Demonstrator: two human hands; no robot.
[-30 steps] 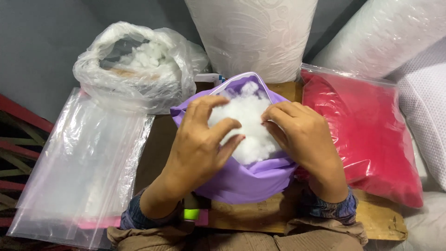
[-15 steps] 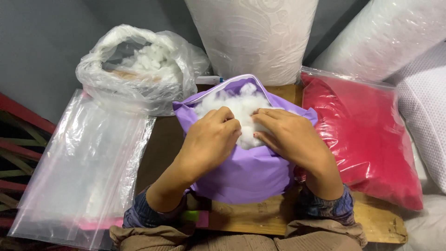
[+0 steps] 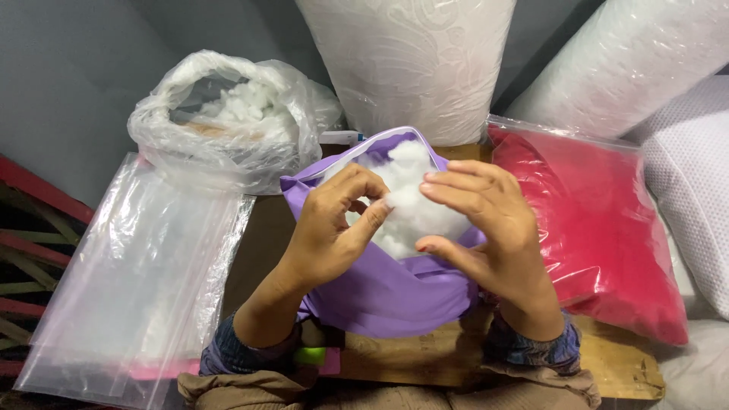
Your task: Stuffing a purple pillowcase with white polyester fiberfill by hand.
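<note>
Resting between both hands, white stuffing [image 3: 410, 199]

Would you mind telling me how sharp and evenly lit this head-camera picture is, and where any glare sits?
Head view: both hands, left hand and right hand, and the purple cover are in focus, with soft, even light and faint shadows; glare streaks the clear plastic bags and the wrap over the red pillow; the white stuffing is bright, with little texture showing.
</note>
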